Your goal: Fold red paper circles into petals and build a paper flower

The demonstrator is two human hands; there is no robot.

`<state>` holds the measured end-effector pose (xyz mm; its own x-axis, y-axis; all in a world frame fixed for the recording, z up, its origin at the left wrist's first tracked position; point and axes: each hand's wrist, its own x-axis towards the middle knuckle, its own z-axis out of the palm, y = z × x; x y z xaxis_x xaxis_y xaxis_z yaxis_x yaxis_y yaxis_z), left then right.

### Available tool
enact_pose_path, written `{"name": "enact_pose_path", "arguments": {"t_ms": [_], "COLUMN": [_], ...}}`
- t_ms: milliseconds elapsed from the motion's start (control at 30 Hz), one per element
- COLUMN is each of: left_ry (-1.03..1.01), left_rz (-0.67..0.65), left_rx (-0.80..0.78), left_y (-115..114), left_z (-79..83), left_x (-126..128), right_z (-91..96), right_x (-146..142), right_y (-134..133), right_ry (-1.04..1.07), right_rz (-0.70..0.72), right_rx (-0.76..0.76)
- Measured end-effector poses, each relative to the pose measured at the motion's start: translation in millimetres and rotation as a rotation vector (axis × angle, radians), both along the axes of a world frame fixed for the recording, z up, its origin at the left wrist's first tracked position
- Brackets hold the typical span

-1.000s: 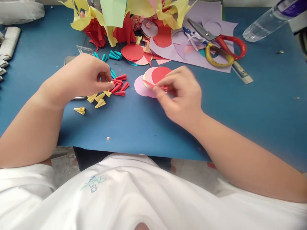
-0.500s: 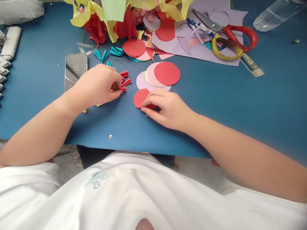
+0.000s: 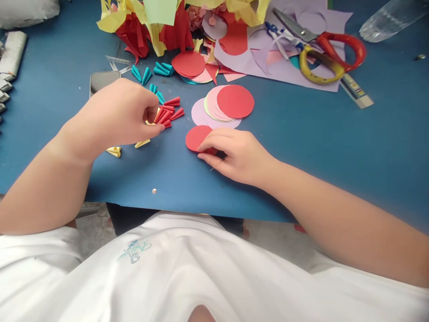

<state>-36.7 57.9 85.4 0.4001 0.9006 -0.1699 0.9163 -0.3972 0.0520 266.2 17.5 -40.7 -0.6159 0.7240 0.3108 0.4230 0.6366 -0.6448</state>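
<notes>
My left hand [image 3: 115,112] is over a small heap of rolled red paper cones [image 3: 165,117], its thumb tip at the heap's near edge. The fingers curl down, with a gap between them and the thumb; no cone is plainly gripped. Yellow paper cones [image 3: 114,151] lie below the wrist, teal ones [image 3: 146,76] beyond the hand. My right hand [image 3: 233,152] pinches the edge of a red paper circle [image 3: 197,137] flat on the table. A thin needle-like piece [image 3: 216,165] sticks out by its thumb. Just beyond lies a fanned stack of paper circles [image 3: 235,102].
A phone [image 3: 103,81] lies partly behind my left hand, near a clear set square [image 3: 119,64]. Scissors [image 3: 321,49] rest on purple paper scraps [image 3: 234,58] at the back right. A clear bottle [image 3: 385,22] stands beyond. Red and yellow crumpled paper [image 3: 134,33] fills the back.
My left hand has drawn back leftward from the red cones, uncovering more of them and some yellow ones. My right hand stays at the red circle; the thin piece beside its thumb has shifted right.
</notes>
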Motion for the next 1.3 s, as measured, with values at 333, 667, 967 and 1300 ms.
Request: {"name": "enact_pose_path", "arguments": {"t_ms": [333,667,967,1300], "left_ry": [-0.105,-0.15,-0.138,-0.171], "left_rz": [-0.364,-0.36,-0.381,-0.317], "left_rx": [-0.038,-0.009,0.07,-0.007], "left_y": [-44,-68,-62,-58], "left_z": [-41.5,-53.7,-60.3,-52.2], "left_x": [25,32,21,25], "right_z": [9.6,1.8,5.6,6.0], "right_x": [2,-1,3,2], "right_y": [-5,-10,-10,-12], "right_ry": [0.116,0.051,0.051,0.026], "right_rz": [0.174,0.063,0.105,0.062], "right_rx": [0.061,0.026,0.033,0.017]}}
